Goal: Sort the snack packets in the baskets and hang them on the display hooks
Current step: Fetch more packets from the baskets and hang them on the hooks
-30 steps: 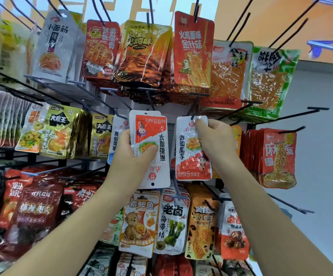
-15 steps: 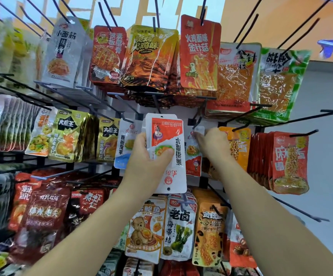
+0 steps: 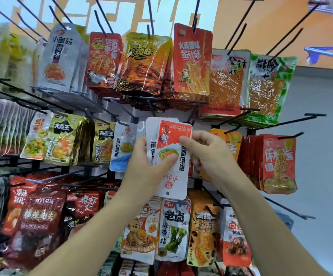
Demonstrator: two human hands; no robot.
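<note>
- The left hand [image 3: 145, 168] grips a small stack of flat white-and-red foil snack packets [image 3: 172, 172]. Its thumb is pressed on the front packet and its fingers are curled behind.
- The right hand [image 3: 209, 154] pinches that front packet's upper right edge between thumb and forefinger.
- To my eye the step is peeling one packet off the stack to hang it. Its punched hole sits at the lower end, so it looks upside down. Next it needs flipping and threading onto a hook.
- Left of the stack, a white-and-blue packet [image 3: 121, 150] hangs on a black wire hook [image 3: 121, 122]. To the right, behind the right hand, is an orange packet [image 3: 232, 140]. Below hangs a white packet printed with green seaweed [image 3: 173, 232].
- Hanging packets and hook tips crowd around the stack, so threading looks fiddly. No basket is in view.
</note>
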